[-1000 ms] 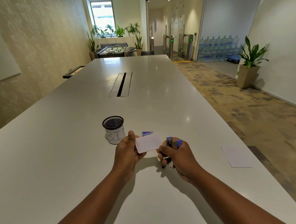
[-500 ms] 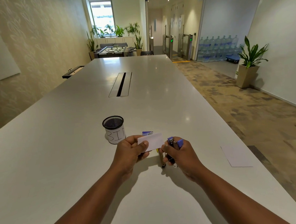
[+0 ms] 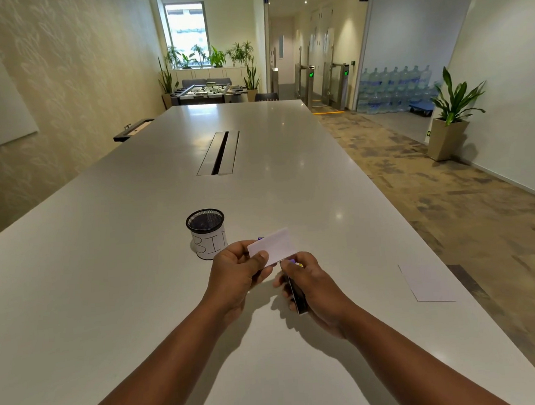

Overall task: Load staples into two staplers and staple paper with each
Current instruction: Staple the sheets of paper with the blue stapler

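Observation:
My left hand (image 3: 237, 273) pinches a small white piece of paper (image 3: 273, 245) between thumb and fingers, holding it above the table. My right hand (image 3: 312, 287) grips a dark stapler (image 3: 297, 296) with purple parts at its top; the stapler's upper end meets the paper's lower right edge. A sliver of a blue-purple item (image 3: 260, 238), perhaps a staple box, shows behind the paper. A second stapler is not visible.
A black mesh cup labelled "BIN" (image 3: 206, 234) stands just left of my hands on the long white table (image 3: 107, 274). Another white paper (image 3: 426, 283) lies near the table's right edge. A cable slot (image 3: 219, 153) runs along the table's middle.
My left hand has raised the paper and moved it right, over the stapler's tip. My right hand has tilted the stapler so its length points toward me.

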`<state>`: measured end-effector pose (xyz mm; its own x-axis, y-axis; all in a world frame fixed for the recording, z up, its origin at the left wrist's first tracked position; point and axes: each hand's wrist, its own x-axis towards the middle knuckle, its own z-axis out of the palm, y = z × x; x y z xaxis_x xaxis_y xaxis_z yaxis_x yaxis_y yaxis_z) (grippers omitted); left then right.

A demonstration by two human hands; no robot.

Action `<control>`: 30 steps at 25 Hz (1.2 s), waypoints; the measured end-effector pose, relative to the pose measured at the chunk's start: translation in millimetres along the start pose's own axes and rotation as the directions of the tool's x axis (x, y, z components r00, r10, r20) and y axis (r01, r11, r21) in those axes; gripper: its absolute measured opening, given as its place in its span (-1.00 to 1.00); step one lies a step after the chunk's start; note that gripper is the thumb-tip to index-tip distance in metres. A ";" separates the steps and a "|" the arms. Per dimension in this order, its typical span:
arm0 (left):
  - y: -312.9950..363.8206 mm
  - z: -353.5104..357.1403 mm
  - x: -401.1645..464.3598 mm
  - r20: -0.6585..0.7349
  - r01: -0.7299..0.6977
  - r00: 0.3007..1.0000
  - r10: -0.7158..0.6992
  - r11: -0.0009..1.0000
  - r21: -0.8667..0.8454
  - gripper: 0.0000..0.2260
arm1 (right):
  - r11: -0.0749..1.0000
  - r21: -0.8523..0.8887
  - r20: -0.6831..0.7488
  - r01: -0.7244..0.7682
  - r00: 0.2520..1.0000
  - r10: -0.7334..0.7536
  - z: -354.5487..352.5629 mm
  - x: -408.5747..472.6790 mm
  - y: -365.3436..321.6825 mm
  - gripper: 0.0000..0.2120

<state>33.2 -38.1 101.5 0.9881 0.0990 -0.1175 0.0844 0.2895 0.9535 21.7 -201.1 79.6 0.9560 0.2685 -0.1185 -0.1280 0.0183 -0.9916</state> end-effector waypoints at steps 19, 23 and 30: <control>11.3 -5.6 -7.1 0.082 -0.040 0.996 0.021 0.971 0.237 -0.82 | 0.964 0.263 -0.071 0.038 0.997 -0.020 9.0 5.7 -9.8 -0.45; 12.1 -6.2 -7.3 0.081 -0.044 0.996 0.026 0.971 0.235 -0.81 | 0.963 0.268 -0.060 0.032 0.998 -0.017 10.3 4.7 -10.9 -0.45; 12.8 -6.4 -7.7 0.083 -0.031 0.997 0.012 0.974 0.224 -0.78 | 0.963 0.269 -0.082 0.022 0.997 0.000 10.6 4.3 -12.1 -0.46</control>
<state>25.8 -29.1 112.8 0.9963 0.0235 -0.0823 0.0807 0.0655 0.9946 24.5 -190.0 91.6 0.9744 0.1888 -0.1220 -0.1728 0.2822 -0.9437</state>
